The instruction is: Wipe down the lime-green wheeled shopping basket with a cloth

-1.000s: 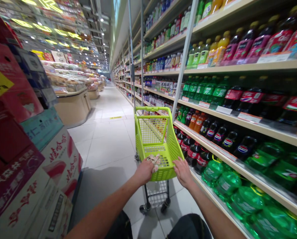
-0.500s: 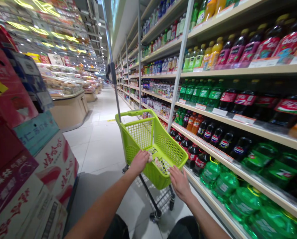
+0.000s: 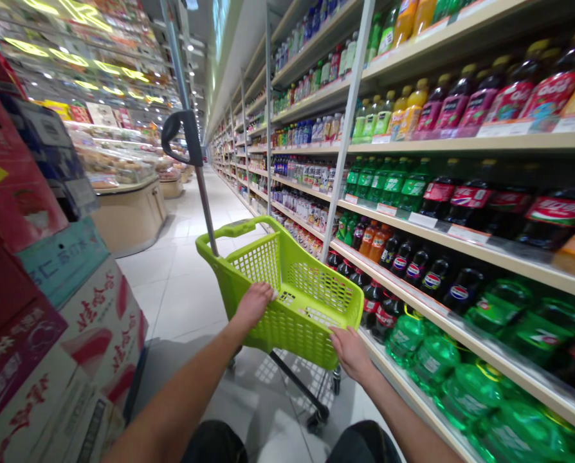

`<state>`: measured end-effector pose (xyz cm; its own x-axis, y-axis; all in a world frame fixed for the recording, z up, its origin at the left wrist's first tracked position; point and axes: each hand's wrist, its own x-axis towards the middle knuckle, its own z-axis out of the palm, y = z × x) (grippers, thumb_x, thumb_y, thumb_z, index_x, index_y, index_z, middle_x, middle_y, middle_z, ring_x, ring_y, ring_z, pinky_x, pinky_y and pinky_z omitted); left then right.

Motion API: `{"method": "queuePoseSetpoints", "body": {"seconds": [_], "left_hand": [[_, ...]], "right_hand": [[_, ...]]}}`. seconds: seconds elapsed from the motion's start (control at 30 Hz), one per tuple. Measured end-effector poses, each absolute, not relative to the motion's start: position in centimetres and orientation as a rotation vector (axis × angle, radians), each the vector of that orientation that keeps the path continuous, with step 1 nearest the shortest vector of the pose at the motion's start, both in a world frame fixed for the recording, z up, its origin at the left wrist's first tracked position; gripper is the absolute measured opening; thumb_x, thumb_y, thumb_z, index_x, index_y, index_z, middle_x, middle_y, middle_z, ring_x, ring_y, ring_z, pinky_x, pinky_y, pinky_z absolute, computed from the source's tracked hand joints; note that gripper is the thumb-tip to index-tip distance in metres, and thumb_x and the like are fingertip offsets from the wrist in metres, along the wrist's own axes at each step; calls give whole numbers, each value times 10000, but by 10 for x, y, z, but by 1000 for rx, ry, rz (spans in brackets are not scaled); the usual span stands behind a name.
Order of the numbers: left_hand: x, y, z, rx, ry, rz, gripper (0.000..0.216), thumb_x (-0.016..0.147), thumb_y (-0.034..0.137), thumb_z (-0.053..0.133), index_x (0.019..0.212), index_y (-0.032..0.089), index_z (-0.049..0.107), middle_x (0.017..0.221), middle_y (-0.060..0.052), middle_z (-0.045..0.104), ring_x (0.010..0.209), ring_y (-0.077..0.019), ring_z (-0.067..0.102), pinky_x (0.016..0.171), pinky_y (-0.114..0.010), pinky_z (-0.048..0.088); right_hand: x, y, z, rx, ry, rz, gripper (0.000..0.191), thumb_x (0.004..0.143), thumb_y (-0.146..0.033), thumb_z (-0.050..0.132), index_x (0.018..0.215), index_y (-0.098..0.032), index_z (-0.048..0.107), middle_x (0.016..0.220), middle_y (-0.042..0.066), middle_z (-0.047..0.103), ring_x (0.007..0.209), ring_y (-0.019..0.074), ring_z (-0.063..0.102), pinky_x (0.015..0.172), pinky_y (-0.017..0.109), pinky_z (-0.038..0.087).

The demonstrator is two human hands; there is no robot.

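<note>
A lime-green plastic shopping cart (image 3: 292, 331) with perforated walls stands upright in front of me on a dark wheeled frame. My left hand (image 3: 255, 303) is closed over the near side's rim, left of the middle. At the right front corner, my right hand (image 3: 351, 352) has its fingers hooked over the same rim. From the cart's far left corner rises a metal pole (image 3: 205, 206) with a dark loop-shaped clip (image 3: 186, 137) on it. The part of the basket floor that I can see bears no goods.
Shelves of drink bottles (image 3: 413, 183) run along the right, close to the cart. Large green bottles (image 3: 478, 386) fill the bottom shelf. Stacked drink cartons (image 3: 99, 321) stand at left. A rounded display counter (image 3: 130, 215) lies beyond them, beside the pale tiled aisle (image 3: 186, 244).
The cart has turned, so its long side now faces me more. Its pole and far left corner have swung left and closer. Both hands have stayed on the rim.
</note>
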<state>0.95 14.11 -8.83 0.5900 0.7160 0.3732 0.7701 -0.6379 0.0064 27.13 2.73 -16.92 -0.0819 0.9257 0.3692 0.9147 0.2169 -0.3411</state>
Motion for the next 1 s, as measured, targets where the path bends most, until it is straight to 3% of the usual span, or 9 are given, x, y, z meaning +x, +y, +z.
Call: {"method": "queuePoseSetpoints", "body": {"seconds": [0.1, 0.27, 0.4, 0.57, 0.77, 0.9, 1.0], "left_hand": [[-5, 147, -82, -2556, -1337, -597, 229, 868, 229, 368, 821, 156, 580, 892, -89, 583, 929, -209, 484, 872, -382, 347], [26, 129, -102, -2666, -1141, -635, 215, 873, 257, 375, 913, 177, 571, 974, -72, 584, 1008, -194, 470, 914, -353, 347], [-2, 136, -89, -2666, -1136, -573, 214, 864, 234, 378, 911, 179, 580, 1002, -78, 585, 1014, -198, 475, 929, -364, 343], [-67, 158, -62, -2368, -1372, -805, 274, 852, 232, 336, 940, 164, 586, 1049, -103, 572, 1011, -223, 478, 922, -376, 352], [0, 138, -89, -2609, -1403, -528, 312, 852, 318, 357, 722, 172, 600, 778, -52, 590, 778, -182, 514, 764, -311, 405], [23, 134, -81, -2704, -1267, -484, 291, 862, 311, 355, 798, 178, 605, 842, -43, 602, 833, -170, 516, 795, -290, 395], [-7, 150, -52, -2436, -1435, -645, 294, 870, 267, 321, 920, 159, 589, 1010, -85, 581, 986, -198, 484, 883, -321, 357]], "right_hand": [[277, 35, -168, -1716, -1886, 9, 347, 871, -345, 324, 1031, -213, 602, 1030, 61, 657, 971, 202, 597, 935, 406, 373], [271, 61, -166, -1732, -1621, -14, 448, 838, -340, 356, 1235, -160, 457, 1193, 105, 559, 1066, 223, 546, 873, 375, 442], [282, 69, -168, -1738, -1554, -66, 520, 807, -335, 394, 1282, -122, 390, 1247, 142, 500, 1142, 256, 476, 932, 429, 401], [284, 68, -172, -1771, -1496, -70, 586, 797, -289, 373, 1335, -74, 289, 1319, 173, 407, 1225, 285, 375, 974, 461, 359], [276, 73, -181, -1717, -1488, -152, 680, 681, -63, 326, 1354, -146, 280, 1338, 107, 398, 1262, 244, 331, 1008, 426, 339], [278, 70, -175, -1784, -1510, -137, 685, 676, -51, 326, 1356, -115, 274, 1363, 128, 360, 1285, 246, 286, 1011, 417, 332], [279, 65, -168, -1841, -1487, -113, 703, 682, -43, 343, 1372, -133, 236, 1396, 106, 311, 1302, 226, 252, 1019, 387, 322]]}}
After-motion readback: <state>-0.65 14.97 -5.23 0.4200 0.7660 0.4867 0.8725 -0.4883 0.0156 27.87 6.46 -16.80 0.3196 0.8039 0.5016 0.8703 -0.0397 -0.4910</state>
